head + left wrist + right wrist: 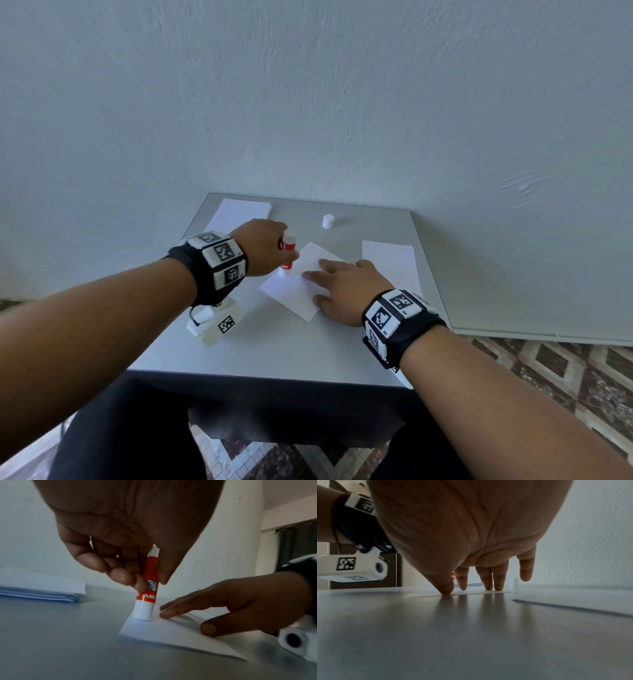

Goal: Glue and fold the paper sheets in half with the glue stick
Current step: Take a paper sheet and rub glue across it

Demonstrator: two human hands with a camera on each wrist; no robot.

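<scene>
Glue stick (pixel 287 251): one, upright, gripped in my left hand (pixel 262 247), tip on the one centre sheet (pixel 294 291). My right hand (pixel 346 286) presses it, fingers flat. Beyond: one paper stack (pixel 239 210), one cap (pixel 328 221).

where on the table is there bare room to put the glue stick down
Bare tabletop runs along the near edge, below both wrists. Another patch lies between the paper stack and the cap. The middle is crowded: left hand with glue stick, right hand pressing the sheet.

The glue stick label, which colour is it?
Orange-red on the white glue stick; left wrist view shows it best.
</scene>
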